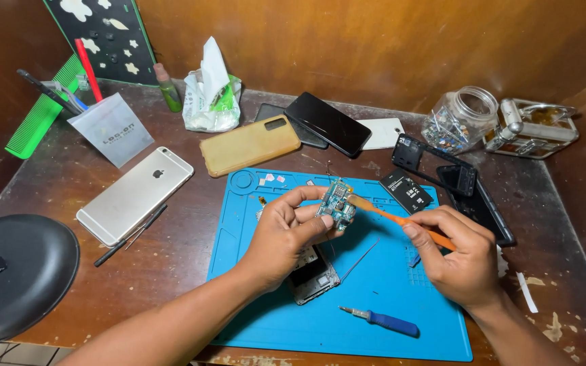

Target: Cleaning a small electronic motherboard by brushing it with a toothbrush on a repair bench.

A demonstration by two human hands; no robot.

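Circuit board (337, 201) sits pinched in our left hand (285, 234) above the blue mat (388, 291); our right hand (459, 254) grips an orange pry tool (401, 220), its tip seemingly touching the board's edge. We should steady the board and lever gently.

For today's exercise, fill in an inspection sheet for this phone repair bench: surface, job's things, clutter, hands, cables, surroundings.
Surface: worn brown table with a blue repair mat on it.
Job's things: small green circuit board; orange pry tool with its tip at the board; opened phone body and blue screwdriver on the mat.
Clutter: silver phone, tan phone case, black phone, phone battery, glass jar of small parts, tissue pack, green comb.
Hands: left hand holds the board; right hand holds the pry tool.
Cables: nothing seen.
Surroundings: wooden wall panels; round black lamp base at the left.
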